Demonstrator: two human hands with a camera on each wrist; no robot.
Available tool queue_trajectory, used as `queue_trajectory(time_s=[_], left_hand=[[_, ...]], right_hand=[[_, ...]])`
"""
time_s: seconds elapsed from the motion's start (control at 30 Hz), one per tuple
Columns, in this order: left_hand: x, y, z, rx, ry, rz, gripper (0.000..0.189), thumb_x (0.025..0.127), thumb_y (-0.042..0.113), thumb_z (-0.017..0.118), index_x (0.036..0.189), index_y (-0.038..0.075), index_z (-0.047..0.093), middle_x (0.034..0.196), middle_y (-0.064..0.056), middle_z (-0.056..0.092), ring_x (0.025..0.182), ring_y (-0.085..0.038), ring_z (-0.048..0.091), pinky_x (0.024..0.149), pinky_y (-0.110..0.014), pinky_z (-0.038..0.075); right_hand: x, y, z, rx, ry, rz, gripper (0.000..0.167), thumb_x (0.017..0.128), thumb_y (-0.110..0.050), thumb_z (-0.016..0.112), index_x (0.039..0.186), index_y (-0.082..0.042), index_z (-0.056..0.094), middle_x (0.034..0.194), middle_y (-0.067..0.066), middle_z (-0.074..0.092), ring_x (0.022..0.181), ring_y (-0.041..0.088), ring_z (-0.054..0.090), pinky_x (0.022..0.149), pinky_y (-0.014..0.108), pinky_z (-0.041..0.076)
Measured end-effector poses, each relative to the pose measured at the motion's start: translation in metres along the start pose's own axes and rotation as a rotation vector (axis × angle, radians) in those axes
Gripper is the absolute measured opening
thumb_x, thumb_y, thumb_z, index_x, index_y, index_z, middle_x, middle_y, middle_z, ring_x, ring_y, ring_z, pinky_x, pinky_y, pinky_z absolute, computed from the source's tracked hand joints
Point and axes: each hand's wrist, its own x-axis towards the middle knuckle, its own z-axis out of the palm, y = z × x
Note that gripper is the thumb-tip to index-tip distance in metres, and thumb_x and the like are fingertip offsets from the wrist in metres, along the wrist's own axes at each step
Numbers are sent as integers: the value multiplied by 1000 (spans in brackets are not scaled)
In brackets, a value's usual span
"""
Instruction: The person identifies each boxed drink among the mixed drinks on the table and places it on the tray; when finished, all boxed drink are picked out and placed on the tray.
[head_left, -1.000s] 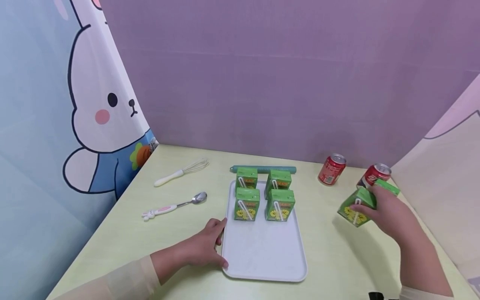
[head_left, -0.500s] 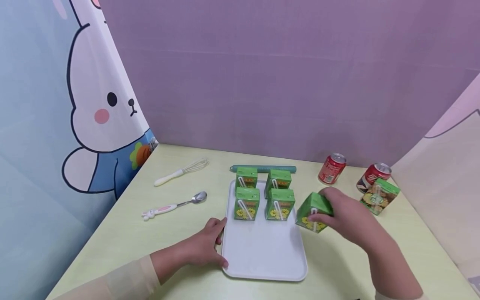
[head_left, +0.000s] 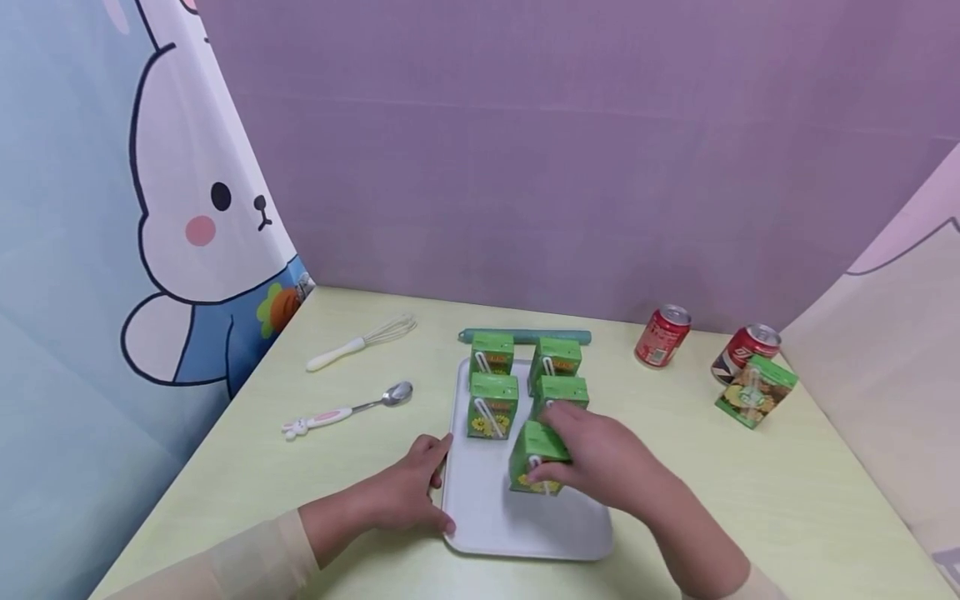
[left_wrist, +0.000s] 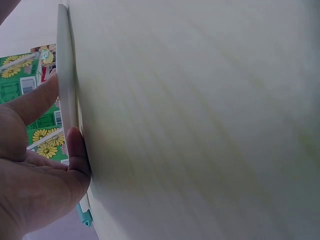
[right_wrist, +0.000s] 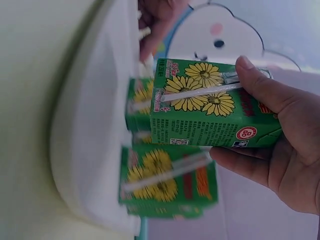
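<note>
In the head view, my right hand (head_left: 607, 458) grips a green drink carton (head_left: 534, 454) with a straw on its front, upright over the white tray (head_left: 517, 533). In the right wrist view, thumb and fingers hold the sides of this carton (right_wrist: 200, 100), and it appears just above the tray. Two rows of matching cartons, with one carton (head_left: 492, 408) at the left, stand farther back on the tray. My right fingers partly hide the front right carton (head_left: 562, 390). My left hand (head_left: 405, 492) holds the tray's left edge, its thumb by the near corner.
At the right stand a red can (head_left: 663, 336) and another can (head_left: 746, 352), with a tilted green carton (head_left: 756, 392) leaning near it. Left of the tray lie a whisk (head_left: 363, 342) and a spoon (head_left: 348, 410). A teal stick (head_left: 525, 336) lies behind the tray.
My right hand has carried the green drink carton leftward from beside the cans to over the tray. My left hand has stayed at the tray's edge.
</note>
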Motion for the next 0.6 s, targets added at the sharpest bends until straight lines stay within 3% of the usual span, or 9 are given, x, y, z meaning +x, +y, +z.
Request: queue_trajectory(time_s=[0.2, 0.6], left_hand=[[0, 0, 0, -9, -1, 8, 122, 66, 29, 90, 156, 0, 13, 120, -6, 36, 85, -13, 46, 71, -23, 40], [0, -1, -3, 10, -10, 17, 121, 67, 31, 89, 156, 0, 13, 124, -6, 36, 90, -15, 47, 73, -23, 42]], right_hand=[[10, -17, 15, -40, -29, -78, 54, 75, -60, 74, 108, -22, 55, 89, -14, 52, 70, 5, 47, 59, 24, 39], [26, -31, 38, -82, -29, -127, 58, 76, -63, 70, 113, -20, 57, 101, -8, 62, 79, 7, 55, 67, 30, 49]])
